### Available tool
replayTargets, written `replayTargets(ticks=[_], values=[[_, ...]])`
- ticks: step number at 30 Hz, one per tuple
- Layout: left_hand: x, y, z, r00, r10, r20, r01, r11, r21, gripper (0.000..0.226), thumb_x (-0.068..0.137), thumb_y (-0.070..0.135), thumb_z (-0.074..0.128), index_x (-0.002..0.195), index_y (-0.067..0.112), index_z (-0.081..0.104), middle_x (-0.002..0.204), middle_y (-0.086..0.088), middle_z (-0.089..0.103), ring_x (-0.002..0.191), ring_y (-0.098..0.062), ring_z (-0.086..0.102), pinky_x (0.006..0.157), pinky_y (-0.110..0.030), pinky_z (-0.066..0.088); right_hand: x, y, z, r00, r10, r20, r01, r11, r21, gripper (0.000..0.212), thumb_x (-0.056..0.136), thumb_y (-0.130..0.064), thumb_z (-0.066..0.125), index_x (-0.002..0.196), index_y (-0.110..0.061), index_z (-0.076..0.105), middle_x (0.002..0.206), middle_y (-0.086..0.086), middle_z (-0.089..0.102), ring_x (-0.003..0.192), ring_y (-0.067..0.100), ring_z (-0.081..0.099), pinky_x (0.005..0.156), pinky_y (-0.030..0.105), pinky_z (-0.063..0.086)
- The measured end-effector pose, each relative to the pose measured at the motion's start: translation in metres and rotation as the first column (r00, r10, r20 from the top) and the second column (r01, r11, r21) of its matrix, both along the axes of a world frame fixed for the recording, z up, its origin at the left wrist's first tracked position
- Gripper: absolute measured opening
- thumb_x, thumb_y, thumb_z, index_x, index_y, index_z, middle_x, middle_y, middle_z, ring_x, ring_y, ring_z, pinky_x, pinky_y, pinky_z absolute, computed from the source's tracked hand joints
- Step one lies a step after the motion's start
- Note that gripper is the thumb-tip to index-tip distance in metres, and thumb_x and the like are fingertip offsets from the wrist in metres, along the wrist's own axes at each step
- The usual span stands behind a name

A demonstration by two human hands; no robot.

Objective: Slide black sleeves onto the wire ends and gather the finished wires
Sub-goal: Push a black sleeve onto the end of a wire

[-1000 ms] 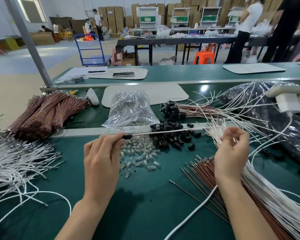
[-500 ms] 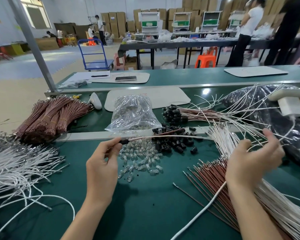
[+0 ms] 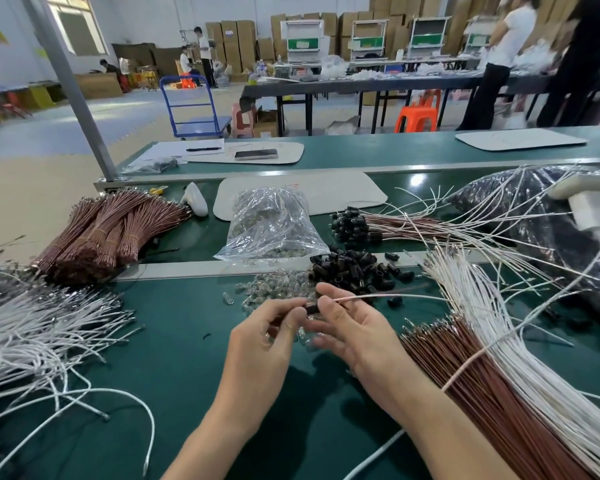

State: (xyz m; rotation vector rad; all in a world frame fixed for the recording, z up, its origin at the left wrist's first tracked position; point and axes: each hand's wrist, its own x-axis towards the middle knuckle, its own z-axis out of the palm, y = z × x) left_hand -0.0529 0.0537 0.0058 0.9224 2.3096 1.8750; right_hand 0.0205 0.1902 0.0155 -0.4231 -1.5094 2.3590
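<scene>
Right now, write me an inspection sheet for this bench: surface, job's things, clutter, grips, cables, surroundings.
Surface: green bench top, two levels split by a metal strip.
Job's things: black sleeve at the end of the pale wire; loose sleeves behind; sleeved wires gathered farther back; brown wires and white wires at right.
Clutter: clear bag, small clear bulbs, tied brown bundles at left.
Grips: left hand pinches the black sleeve; right hand pinches the pale wire beside it.
Cables: white cable runs under the right forearm.
Surroundings: people at far tables, cardboard boxes, blue trolley, orange stool.
</scene>
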Motion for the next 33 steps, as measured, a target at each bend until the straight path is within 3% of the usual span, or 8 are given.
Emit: replayTargets(ticks=[3, 6, 11, 18, 22, 28, 33], values=[[0.008, 0.003, 0.003, 0.997, -0.076, 0.034, 0.075, 0.997, 0.022, 0.021, 0.099, 0.021, 0.064, 0.103, 0.038, 0.074, 0.094, 0.013, 0.076, 0.087, -0.011, 0.070, 0.077, -0.024, 0.054, 0.000, 0.001, 0.000, 0.996, -0.051, -0.074, 0.050, 0.999, -0.009, 0.036, 0.076, -0.025, 0.076, 0.109, -0.011, 0.067, 0.094, 0.010, 0.076, 0.086, 0.019, 0.074, 0.074, 0.026, 0.059], [0.009, 0.004, 0.005, 0.989, -0.083, 0.120, 0.072, 0.994, 0.088, 0.019, 0.097, 0.026, 0.064, 0.099, 0.042, 0.073, 0.086, 0.011, 0.075, 0.074, -0.006, 0.064, 0.072, -0.028, 0.054, 0.000, 0.004, 0.000, 0.991, -0.093, -0.101, 0.085, 0.993, -0.079, 0.026, 0.082, -0.023, 0.071, 0.102, -0.010, 0.062, 0.095, 0.017, 0.075, 0.086, 0.024, 0.073, 0.078, 0.029, 0.059], [0.009, 0.005, 0.006, 0.978, -0.085, 0.190, 0.064, 0.991, 0.117, 0.016, 0.097, 0.018, 0.066, 0.092, 0.030, 0.074, 0.079, 0.006, 0.074, 0.068, -0.007, 0.060, 0.071, -0.030, 0.053, -0.001, 0.007, -0.001, 0.993, -0.057, -0.105, 0.042, 0.990, -0.136, 0.032, 0.080, -0.020, 0.073, 0.104, -0.010, 0.054, 0.094, 0.015, 0.074, 0.089, 0.026, 0.074, 0.077, 0.029, 0.060], [0.011, 0.006, 0.006, 0.977, -0.105, 0.186, 0.088, 0.991, 0.099, 0.015, 0.096, 0.012, 0.066, 0.097, 0.025, 0.073, 0.083, 0.005, 0.074, 0.071, -0.005, 0.063, 0.068, -0.018, 0.052, -0.001, 0.007, -0.005, 0.995, -0.002, -0.095, -0.002, 0.999, -0.038, 0.048, 0.069, -0.012, 0.080, 0.109, -0.012, 0.054, 0.093, 0.013, 0.076, 0.087, 0.022, 0.074, 0.078, 0.025, 0.058], [0.012, 0.006, 0.006, 0.978, -0.097, 0.185, 0.080, 0.992, 0.097, 0.015, 0.096, 0.012, 0.066, 0.100, 0.025, 0.071, 0.082, 0.006, 0.074, 0.070, -0.005, 0.065, 0.067, -0.015, 0.050, 0.001, 0.008, -0.003, 0.999, -0.024, -0.045, 0.025, 1.000, 0.019, 0.054, 0.065, -0.024, 0.084, 0.109, -0.014, 0.056, 0.088, 0.011, 0.076, 0.080, 0.021, 0.073, 0.074, 0.024, 0.057], [0.011, 0.006, 0.008, 0.970, -0.086, 0.228, 0.059, 0.990, 0.125, 0.018, 0.103, 0.019, 0.053, 0.105, 0.025, 0.070, 0.085, 0.003, 0.074, 0.073, -0.011, 0.069, 0.067, -0.018, 0.053, 0.001, 0.011, -0.006, 0.998, -0.063, -0.019, 0.064, 0.997, 0.042, 0.034, 0.082, -0.010, 0.076, 0.110, -0.013, 0.056, 0.080, 0.007, 0.073, 0.076, 0.018, 0.070, 0.074, 0.026, 0.058], [0.009, 0.004, 0.007, 0.967, -0.104, 0.232, 0.089, 0.993, 0.071, 0.013, 0.101, 0.023, 0.059, 0.100, 0.023, 0.071, 0.083, 0.004, 0.074, 0.070, -0.008, 0.069, 0.062, -0.020, 0.053, 0.002, 0.012, -0.007, 0.999, -0.052, -0.010, 0.053, 0.994, 0.097, 0.034, 0.085, -0.012, 0.076, 0.113, -0.015, 0.056, 0.082, 0.006, 0.074, 0.079, 0.020, 0.071, 0.080, 0.029, 0.059]])
